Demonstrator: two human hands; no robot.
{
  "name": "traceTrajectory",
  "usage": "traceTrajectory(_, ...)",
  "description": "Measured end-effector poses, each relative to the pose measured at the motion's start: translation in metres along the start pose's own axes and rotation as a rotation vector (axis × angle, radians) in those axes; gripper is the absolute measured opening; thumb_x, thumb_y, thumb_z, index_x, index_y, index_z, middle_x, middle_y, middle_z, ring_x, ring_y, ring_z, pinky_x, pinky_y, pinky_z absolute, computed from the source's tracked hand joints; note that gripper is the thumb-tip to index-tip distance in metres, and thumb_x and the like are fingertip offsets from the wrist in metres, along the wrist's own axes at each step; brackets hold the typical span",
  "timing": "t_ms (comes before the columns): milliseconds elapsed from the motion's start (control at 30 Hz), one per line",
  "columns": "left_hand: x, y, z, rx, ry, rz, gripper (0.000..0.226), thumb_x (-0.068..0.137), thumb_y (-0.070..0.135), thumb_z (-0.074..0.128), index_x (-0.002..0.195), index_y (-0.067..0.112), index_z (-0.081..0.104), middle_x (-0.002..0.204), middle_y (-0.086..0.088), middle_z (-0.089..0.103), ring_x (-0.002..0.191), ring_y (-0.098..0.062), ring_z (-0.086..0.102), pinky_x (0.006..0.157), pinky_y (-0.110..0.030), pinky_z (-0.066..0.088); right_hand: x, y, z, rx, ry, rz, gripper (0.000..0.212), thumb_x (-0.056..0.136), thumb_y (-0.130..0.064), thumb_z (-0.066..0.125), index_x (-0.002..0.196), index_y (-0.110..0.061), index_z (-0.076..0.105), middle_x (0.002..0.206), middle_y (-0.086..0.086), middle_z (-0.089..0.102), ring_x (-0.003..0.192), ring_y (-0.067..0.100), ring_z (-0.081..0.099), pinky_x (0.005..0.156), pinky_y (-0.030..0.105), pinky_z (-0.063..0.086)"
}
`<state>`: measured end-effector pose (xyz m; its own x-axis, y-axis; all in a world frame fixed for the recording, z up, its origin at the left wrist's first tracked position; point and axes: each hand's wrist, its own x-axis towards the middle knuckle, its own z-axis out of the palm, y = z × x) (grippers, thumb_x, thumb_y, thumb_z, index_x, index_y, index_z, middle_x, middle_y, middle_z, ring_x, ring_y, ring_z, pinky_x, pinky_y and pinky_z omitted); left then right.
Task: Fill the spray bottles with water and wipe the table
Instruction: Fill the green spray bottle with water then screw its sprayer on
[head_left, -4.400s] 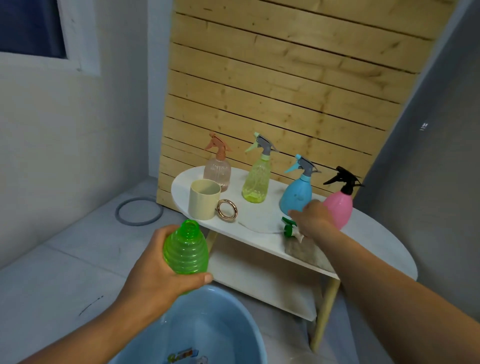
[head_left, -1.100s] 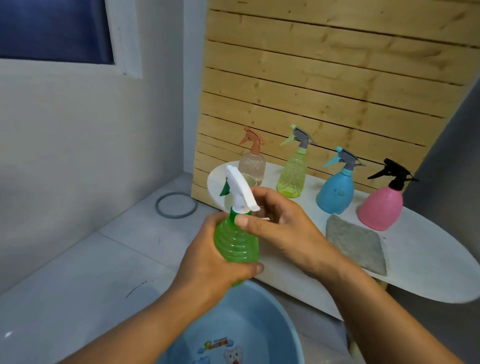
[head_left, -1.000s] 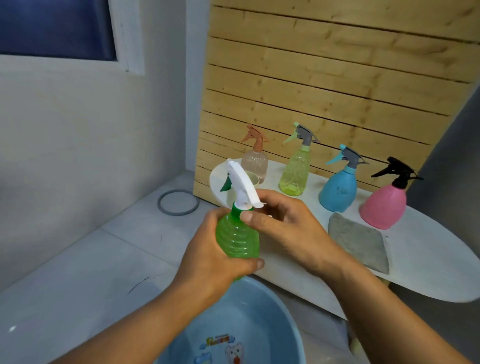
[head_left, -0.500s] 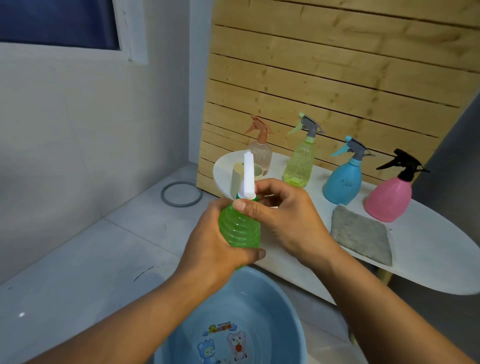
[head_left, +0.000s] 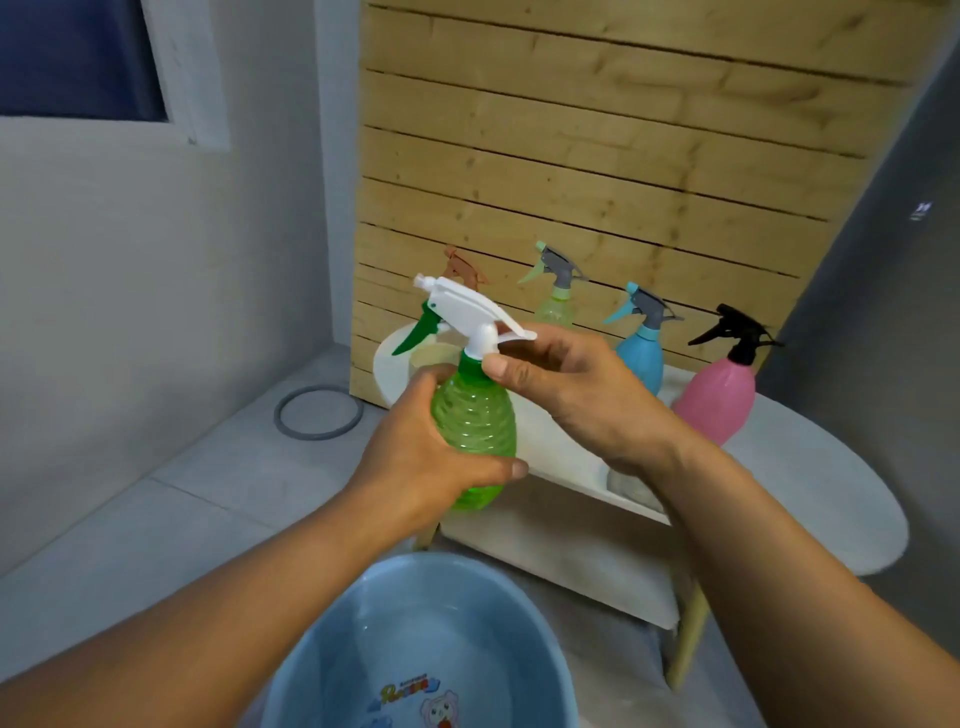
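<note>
My left hand (head_left: 421, 457) grips the ribbed green spray bottle (head_left: 475, 426) around its body, upright above the blue basin (head_left: 332, 649). My right hand (head_left: 582, 395) pinches the bottle's green collar under the white trigger head (head_left: 467, 306), whose nozzle points left. On the white oval table (head_left: 810, 483) behind stand a yellow-green bottle (head_left: 556, 301), a blue bottle (head_left: 641, 348) and a pink bottle (head_left: 719, 395) with a black trigger. An orange trigger top (head_left: 460, 265) shows behind the white head. The grey cloth (head_left: 623, 483) is mostly hidden by my right wrist.
A cream cup (head_left: 431, 356) peeks out on the table's left end behind the green bottle. A wooden slat panel (head_left: 597, 156) leans behind the table. A grey ring (head_left: 318, 413) lies on the floor by the left wall. The basin holds water.
The white trigger head has turned on the green bottle: it faced the camera edge-on half a second ago and now points left. Earlier my right hand took it from the table and set it on.
</note>
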<state>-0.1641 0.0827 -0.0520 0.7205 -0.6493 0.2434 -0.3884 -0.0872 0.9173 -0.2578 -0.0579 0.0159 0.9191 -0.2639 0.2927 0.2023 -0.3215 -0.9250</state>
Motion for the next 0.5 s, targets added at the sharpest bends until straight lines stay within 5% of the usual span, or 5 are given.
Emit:
traceTrajectory(167, 0.052, 0.016, 0.045, -0.019, -0.011, 0.057, 0.092, 0.051, 0.031, 0.102, 0.125, 0.034, 0.048, 0.106, 0.019, 0.063, 0.097, 0.008, 0.060, 0.078, -0.018, 0.049, 0.017, -0.019, -0.057, -0.288, 0.080, 0.056, 0.022, 0.091, -0.014, 0.073, 0.113, -0.011, 0.070, 0.100, 0.009, 0.075, 0.092, 0.019, 0.071, 0.084, 0.034, 0.057)
traceTrajectory(367, 0.103, 0.004, 0.104, -0.061, -0.053, 0.045, 0.089, 0.050, 0.026, 0.103, 0.118, 0.037, 0.048, 0.101, 0.020, 0.064, 0.093, 0.001, 0.062, 0.077, -0.025, 0.051, 0.052, -0.015, -0.117, -0.752, 0.044, 0.178, 0.024, 0.071, -0.035, 0.090, 0.082, -0.027, 0.069, 0.064, -0.017, 0.066, 0.054, -0.004, 0.054, 0.050, 0.013, 0.041)
traceTrajectory(500, 0.122, -0.012, 0.134, -0.107, -0.085, -0.015, 0.082, 0.041, 0.032, 0.101, 0.105, 0.043, 0.050, 0.093, 0.023, 0.068, 0.088, 0.003, 0.066, 0.081, -0.036, 0.055, 0.066, 0.009, -0.141, -0.872, 0.014, 0.244, 0.032, 0.070, -0.037, 0.088, 0.089, -0.018, 0.071, 0.076, 0.002, 0.070, 0.059, 0.009, 0.053, 0.055, 0.028, 0.041)
